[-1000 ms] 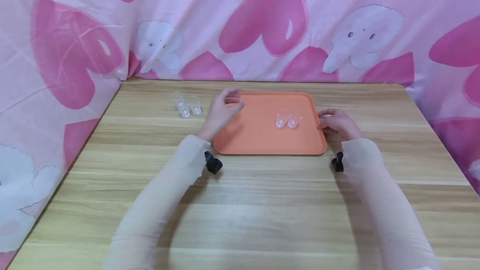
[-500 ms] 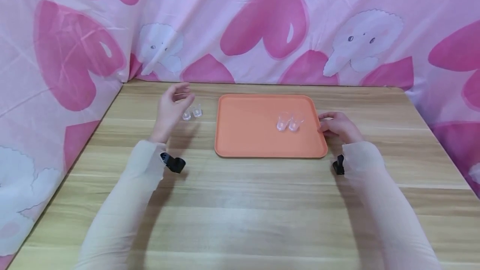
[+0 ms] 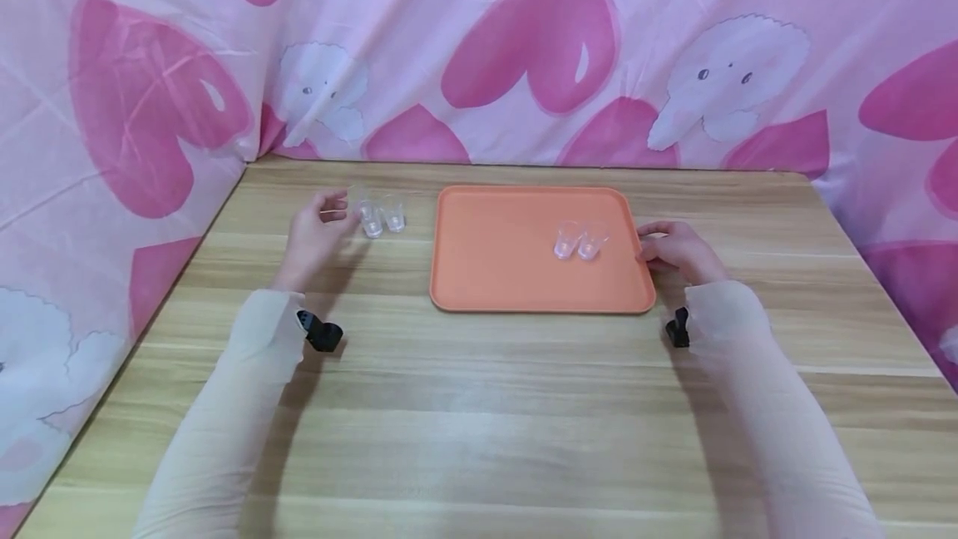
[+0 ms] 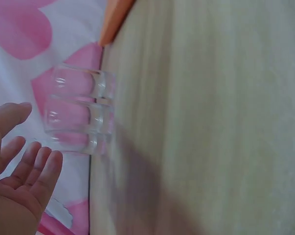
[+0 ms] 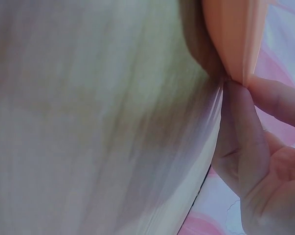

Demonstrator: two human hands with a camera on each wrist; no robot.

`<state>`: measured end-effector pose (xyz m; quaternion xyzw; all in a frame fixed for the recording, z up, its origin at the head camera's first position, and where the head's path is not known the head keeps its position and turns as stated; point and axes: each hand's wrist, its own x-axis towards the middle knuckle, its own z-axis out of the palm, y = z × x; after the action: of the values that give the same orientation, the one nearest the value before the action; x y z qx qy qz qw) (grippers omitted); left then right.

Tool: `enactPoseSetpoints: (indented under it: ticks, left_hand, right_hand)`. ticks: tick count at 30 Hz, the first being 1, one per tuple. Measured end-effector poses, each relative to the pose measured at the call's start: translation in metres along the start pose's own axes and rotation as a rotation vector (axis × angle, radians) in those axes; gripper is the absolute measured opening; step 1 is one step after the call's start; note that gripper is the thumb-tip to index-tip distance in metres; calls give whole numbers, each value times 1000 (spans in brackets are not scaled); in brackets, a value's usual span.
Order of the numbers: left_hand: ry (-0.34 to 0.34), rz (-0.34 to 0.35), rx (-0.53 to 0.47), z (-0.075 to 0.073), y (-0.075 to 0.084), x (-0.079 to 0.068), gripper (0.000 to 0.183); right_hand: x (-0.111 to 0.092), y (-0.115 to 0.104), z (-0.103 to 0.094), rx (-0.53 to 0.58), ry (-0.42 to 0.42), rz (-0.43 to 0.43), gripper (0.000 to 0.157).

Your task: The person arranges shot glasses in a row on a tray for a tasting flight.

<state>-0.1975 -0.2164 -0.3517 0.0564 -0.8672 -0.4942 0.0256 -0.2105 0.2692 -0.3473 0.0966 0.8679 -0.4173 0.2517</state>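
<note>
Beside a group of three small clear shot glasses [image 3: 372,224] on the left of the table is my left hand [image 3: 313,233]. In the left wrist view its fingers are loosely bent and spread from the thumb, apart from the shot glasses [image 4: 71,115], with nothing between them. My right hand [image 3: 679,249] is at the right edge of an orange tray [image 3: 509,281]. The right wrist view shows thumb and forefinger pinching the rim of the tray [image 5: 233,39]. Two more clear shot glasses [image 3: 589,246] stand side by side on the tray's right half.
The tray lies on a wood-grain table [image 3: 479,406]. A pink curtain [image 3: 524,40] with hearts and white animal figures hangs along the back and left side of the table. Each wrist carries a small black camera [image 3: 322,333].
My left hand has moved left from over the tray, past the group of shot glasses, and lowered on their left side. The right hand has stayed at the tray's edge.
</note>
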Motion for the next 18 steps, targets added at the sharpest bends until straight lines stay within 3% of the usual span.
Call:
enactPoseSetpoints:
  ticks: [8, 18]
  left_hand:
    - [-54, -37, 6, 6, -9, 5, 54]
    - [-66, -13, -7, 18, -9, 9, 52]
  right_hand:
    - [2, 1, 0, 24, 7, 6, 55]
    - [1, 1, -1, 48, 4, 2, 55]
